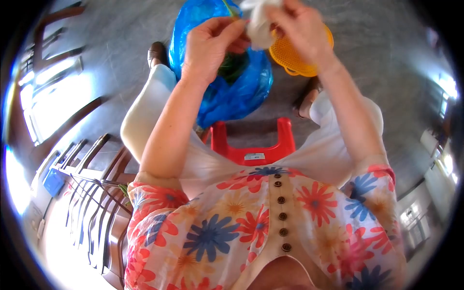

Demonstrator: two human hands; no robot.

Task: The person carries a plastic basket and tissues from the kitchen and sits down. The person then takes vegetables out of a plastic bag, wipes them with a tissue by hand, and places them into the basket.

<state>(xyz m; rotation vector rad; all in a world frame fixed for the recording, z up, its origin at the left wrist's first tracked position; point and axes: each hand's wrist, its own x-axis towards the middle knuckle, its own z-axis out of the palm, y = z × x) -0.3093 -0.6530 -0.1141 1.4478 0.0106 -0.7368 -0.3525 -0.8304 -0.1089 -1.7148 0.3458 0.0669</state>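
My left hand (210, 46) is closed, thumb against fingers, over a blue plastic bag (217, 104). A thin green stem (229, 7) rises from between its fingers. My right hand (302, 34), smeared by motion, grips a soft white thing (261, 24), perhaps a cloth or tissue, close to the left fingertips. Dark green leaves (234, 66) show inside the open bag, partly hidden by the left hand. Beneath the right hand, a yellow basket (302, 67) with a perforated rim stands on the floor.
I sit on a red plastic stool (251, 152), its front edge showing between my legs. My shoes (157, 54) flank the bag and basket on the grey floor (130, 24). Wooden chairs (96, 154) and a blue object (54, 182) are at the left.
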